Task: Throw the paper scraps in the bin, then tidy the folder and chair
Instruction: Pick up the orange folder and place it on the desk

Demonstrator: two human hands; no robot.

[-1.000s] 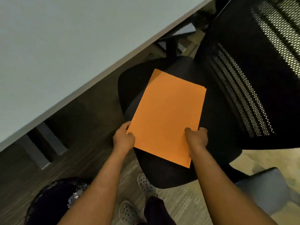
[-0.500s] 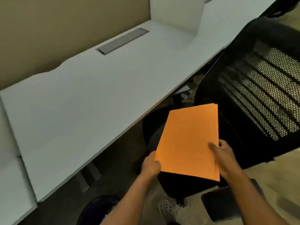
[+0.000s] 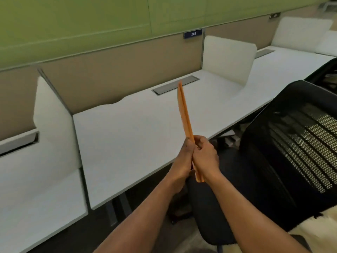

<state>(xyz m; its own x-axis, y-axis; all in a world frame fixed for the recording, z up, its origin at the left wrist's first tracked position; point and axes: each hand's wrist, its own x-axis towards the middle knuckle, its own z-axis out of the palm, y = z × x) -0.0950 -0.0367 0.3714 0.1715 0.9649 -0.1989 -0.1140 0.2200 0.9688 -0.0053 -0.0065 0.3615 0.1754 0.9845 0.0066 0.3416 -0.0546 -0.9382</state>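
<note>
Gripping the orange folder (image 3: pixel 184 114) between them, the left hand (image 3: pixel 186 157) and the right hand (image 3: pixel 206 156) press together palm to palm, both closed on its lower end. The folder stands nearly on edge, seen almost edge-on, rising up and slightly left from the hands, and its two leaves gape a little toward the top. Its bottom corner pokes out just below the right wrist.

Beyond the hands lies the white desk (image 3: pixel 127 136), and the folder's upper end crosses in front of the grey cable hatch (image 3: pixel 176 85) set into the desk's far side. Farther back stands a beige partition (image 3: pixel 118 70) with a small blue number plate (image 3: pixel 193 34) reading 248 on its top rail, and a green wall above. White dividers (image 3: pixel 228 57) rise at the far right and far left of the hands.

To the right of the hands stands the black chair (image 3: pixel 291 143), its mesh back just beside the right forearm and its seat below both wrists, close against the desk's near edge. No bin or paper scraps show.
</note>
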